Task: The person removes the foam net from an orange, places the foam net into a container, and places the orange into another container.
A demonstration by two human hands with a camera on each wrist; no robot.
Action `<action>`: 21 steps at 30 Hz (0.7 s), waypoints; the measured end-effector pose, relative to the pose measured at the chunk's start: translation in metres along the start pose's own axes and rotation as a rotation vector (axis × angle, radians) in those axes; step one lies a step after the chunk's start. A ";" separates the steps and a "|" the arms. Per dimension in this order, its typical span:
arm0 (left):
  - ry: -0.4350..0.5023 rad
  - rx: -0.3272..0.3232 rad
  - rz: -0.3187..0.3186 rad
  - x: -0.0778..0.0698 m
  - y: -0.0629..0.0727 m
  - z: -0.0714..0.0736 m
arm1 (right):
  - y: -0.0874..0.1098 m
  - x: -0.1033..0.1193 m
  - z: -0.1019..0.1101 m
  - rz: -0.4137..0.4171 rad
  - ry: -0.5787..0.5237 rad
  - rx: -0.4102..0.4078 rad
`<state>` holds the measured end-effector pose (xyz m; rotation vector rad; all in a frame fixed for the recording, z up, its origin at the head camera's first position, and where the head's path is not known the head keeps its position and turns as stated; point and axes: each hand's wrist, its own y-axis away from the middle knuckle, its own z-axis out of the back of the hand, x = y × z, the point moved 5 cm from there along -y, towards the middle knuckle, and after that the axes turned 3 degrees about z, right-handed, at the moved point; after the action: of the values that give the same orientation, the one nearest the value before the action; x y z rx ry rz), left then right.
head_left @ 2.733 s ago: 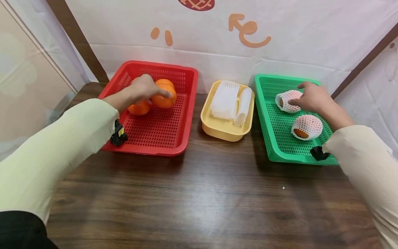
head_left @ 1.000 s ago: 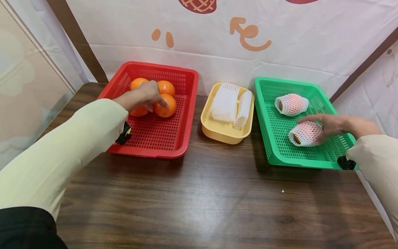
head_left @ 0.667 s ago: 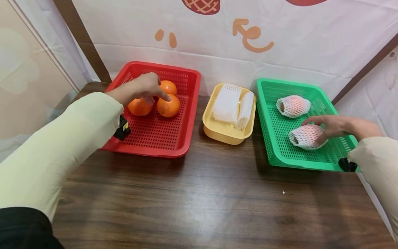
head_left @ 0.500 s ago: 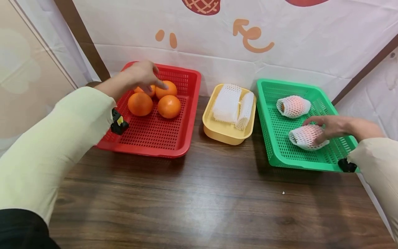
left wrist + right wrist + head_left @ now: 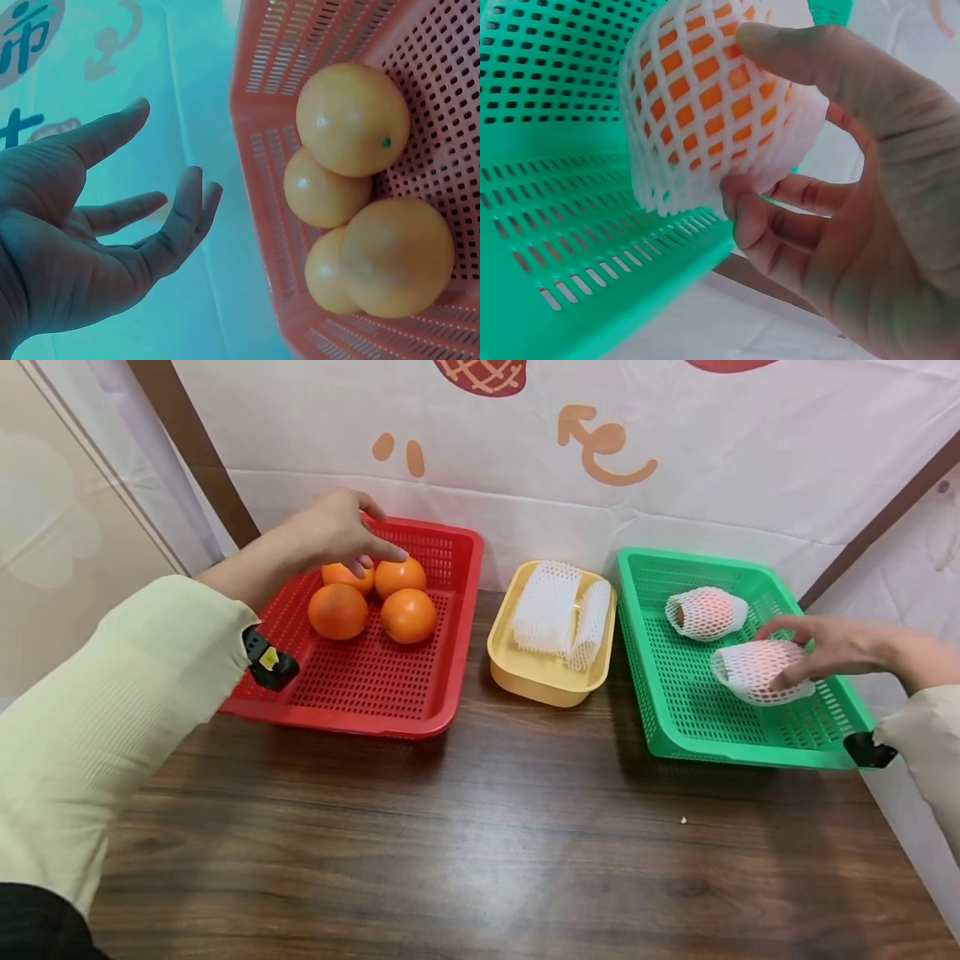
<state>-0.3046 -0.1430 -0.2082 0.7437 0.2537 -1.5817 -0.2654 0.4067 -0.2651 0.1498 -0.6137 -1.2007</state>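
Several bare oranges [image 5: 338,612] are grouped in the back left of the red basket [image 5: 468,635]. My left hand [image 5: 336,533] hovers over that basket's back left part, fingers spread and holding nothing; the left wrist view shows the palm [image 5: 67,247] apart from the fruit. On the right, my right hand [image 5: 847,647] grips an orange in a white foam net sleeve [image 5: 757,672] over the green basket [image 5: 652,693]. In the right wrist view, thumb and fingers pinch the netted orange [image 5: 705,105] from one side. A second netted orange [image 5: 707,613] lies behind it in the green basket.
Between the baskets stands a yellow tub [image 5: 536,681] holding a stack of flat foam nets [image 5: 547,606] and a single net [image 5: 591,622]. A white scrap [image 5: 683,820] lies on the dark wooden table [image 5: 465,860]. A printed white cloth [image 5: 525,485] hangs behind.
My left hand has drawn up and left, off the oranges. My right hand went from the back netted orange to the front one, now shifted slightly right and back in its grip.
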 end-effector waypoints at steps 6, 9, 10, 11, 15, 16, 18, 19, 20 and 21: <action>0.018 -0.031 -0.065 -0.016 0.013 -0.011 | 0.005 0.011 0.008 0.017 -0.024 -0.063; 0.013 -0.030 -0.098 -0.031 0.021 -0.021 | 0.004 0.018 0.007 0.034 -0.057 -0.049; 0.017 -0.025 -0.107 -0.035 0.023 -0.024 | 0.003 0.021 0.007 0.041 -0.054 -0.041; 0.019 -0.021 -0.111 -0.039 0.024 -0.026 | 0.002 0.023 0.006 0.049 -0.050 -0.032; 0.060 -0.023 -0.128 -0.048 0.026 -0.030 | -0.005 0.033 -0.001 0.094 -0.028 0.001; 0.068 -0.028 -0.130 -0.049 0.026 -0.030 | -0.008 0.035 -0.002 0.108 -0.023 0.005; 0.076 -0.039 -0.134 -0.049 0.026 -0.030 | -0.012 0.039 -0.005 0.164 -0.028 0.012; 0.073 -0.044 -0.134 -0.048 0.027 -0.030 | -0.013 0.041 -0.005 0.199 -0.028 0.012; 0.073 -0.045 -0.133 -0.047 0.027 -0.030 | -0.014 0.042 -0.005 0.231 -0.028 0.008; 0.072 -0.047 -0.131 -0.046 0.027 -0.029 | -0.014 0.044 -0.005 0.260 -0.030 0.001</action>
<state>-0.2709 -0.0937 -0.1964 0.7609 0.3978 -1.6684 -0.2650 0.3607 -0.2592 0.0511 -0.6394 -0.9524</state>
